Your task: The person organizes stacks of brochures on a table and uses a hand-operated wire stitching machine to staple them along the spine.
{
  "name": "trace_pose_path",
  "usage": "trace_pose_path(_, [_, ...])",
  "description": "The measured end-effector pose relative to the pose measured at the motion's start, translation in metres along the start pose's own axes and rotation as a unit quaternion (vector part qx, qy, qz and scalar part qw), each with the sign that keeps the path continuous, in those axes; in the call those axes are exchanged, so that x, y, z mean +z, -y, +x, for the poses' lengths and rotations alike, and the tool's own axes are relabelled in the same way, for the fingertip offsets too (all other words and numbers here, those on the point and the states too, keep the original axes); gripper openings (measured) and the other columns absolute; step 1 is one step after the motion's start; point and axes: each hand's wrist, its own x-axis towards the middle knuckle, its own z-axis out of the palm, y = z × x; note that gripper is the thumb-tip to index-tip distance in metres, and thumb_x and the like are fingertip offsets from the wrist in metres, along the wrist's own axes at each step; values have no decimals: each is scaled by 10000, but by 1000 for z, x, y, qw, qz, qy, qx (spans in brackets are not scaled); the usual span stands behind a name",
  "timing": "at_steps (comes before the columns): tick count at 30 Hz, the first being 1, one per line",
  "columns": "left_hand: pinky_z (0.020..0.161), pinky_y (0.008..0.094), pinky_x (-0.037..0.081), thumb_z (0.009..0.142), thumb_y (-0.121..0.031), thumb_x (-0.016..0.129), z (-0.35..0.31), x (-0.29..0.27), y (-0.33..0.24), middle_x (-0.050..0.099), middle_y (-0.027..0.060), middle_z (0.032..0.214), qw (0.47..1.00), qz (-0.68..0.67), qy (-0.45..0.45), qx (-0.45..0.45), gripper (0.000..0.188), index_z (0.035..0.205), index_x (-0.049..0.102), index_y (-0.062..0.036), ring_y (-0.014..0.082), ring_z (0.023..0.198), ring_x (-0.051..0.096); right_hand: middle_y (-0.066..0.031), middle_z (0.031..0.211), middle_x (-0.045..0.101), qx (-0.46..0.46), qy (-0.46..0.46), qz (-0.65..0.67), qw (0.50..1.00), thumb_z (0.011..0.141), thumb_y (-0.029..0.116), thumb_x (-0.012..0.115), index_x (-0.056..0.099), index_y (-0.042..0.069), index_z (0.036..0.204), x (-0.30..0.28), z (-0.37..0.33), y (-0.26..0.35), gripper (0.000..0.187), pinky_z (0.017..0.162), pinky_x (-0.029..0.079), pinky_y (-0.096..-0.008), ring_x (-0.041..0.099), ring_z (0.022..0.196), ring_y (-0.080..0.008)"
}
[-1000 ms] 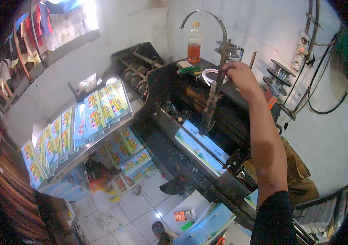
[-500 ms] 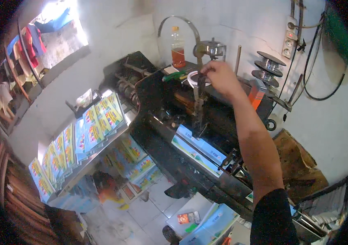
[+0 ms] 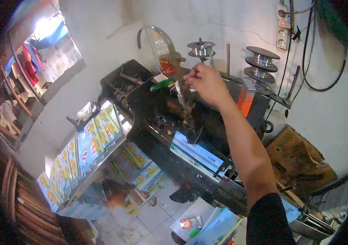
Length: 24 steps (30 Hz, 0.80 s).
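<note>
Machine [image 3: 212,122] — grimy metal, oblong blue paper [image 3: 198,153]

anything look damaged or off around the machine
Two things: a crack runs across the pale wall above the stacked wire spools, and the brown sheet right of the black machine looks creased and blotchy, its edge uneven.
</note>
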Motion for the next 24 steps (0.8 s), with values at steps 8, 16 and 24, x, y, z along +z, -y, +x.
trace_pose_path(8, [685,375,541,849,-150,679,11,-5,14,651,146,833,985,-55,99,-129,182,969,630,-22,278,787,630,-91,956,708,2,5,63,998,870,154,644,658,14,1042,-2,-12,-8,223,799,502,-310,673,890,-174])
trace_pose_path(16, [652,341,527,881,-161,650,23,-5,12,676,101,798,933,-127,186,-279,277,1108,579,-19,220,697,627,-116,944,693,14,-54,84,995,810,137,706,646,-4,983,17,-31,-11,231,781,510,-320,668,866,-213])
trace_pose_path(24, [735,355,524,914,-240,614,31,-14,9,691,152,839,874,-82,284,-386,312,1126,589,-13,266,788,655,-97,912,694,-18,-80,62,995,815,145,694,667,6,960,25,-38,-8,202,766,510,-330,663,827,-203])
